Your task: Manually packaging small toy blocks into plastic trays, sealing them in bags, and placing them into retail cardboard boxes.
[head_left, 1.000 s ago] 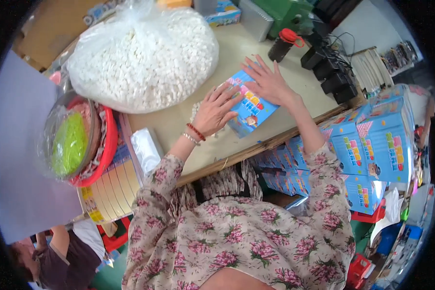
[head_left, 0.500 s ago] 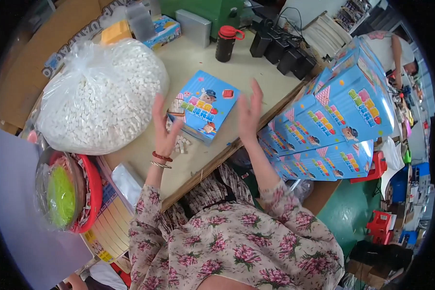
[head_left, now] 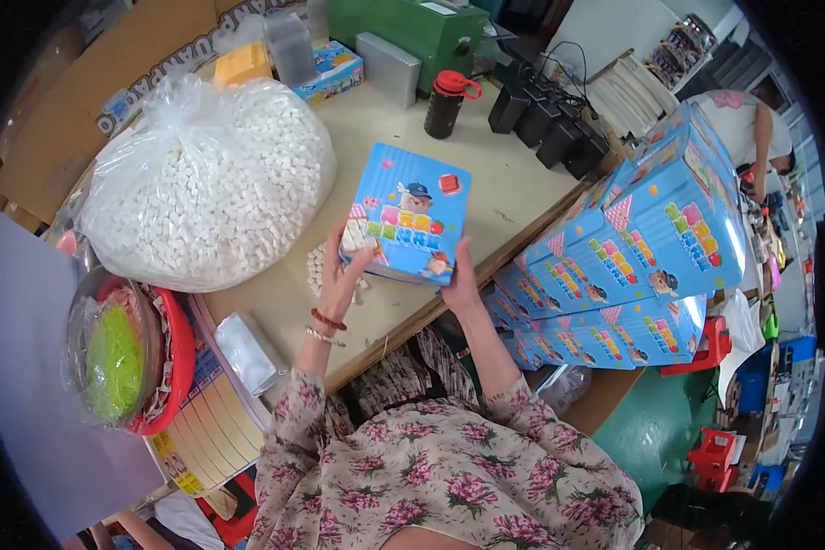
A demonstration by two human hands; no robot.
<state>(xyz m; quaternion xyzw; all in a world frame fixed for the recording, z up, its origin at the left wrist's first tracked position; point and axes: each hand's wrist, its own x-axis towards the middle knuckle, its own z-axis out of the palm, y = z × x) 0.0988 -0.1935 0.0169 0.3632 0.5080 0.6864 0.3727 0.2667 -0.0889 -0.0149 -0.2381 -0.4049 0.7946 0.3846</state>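
Observation:
A blue printed cardboard box [head_left: 410, 209] with cartoon figures is gripped between my two hands over the table. My left hand [head_left: 341, 268] clasps its near left corner, thumb on the top face. My right hand [head_left: 461, 278] presses against its near right corner. Several small white pieces [head_left: 319, 272] lie loose on the table beside my left hand. Left of the box sits a large clear plastic bag [head_left: 206, 188] full of similar white pieces.
Matching blue boxes [head_left: 605, 266] are stacked at the right, past the table edge. A dark bottle with a red lid [head_left: 447, 105] and black power adapters [head_left: 545, 124] stand at the back. A red basin [head_left: 179, 362] is at left. Another person [head_left: 752, 128] bends over at far right.
Both hands were apart, raised on either side of the box. Now they have closed in and hold its near corners. The box has turned slightly.

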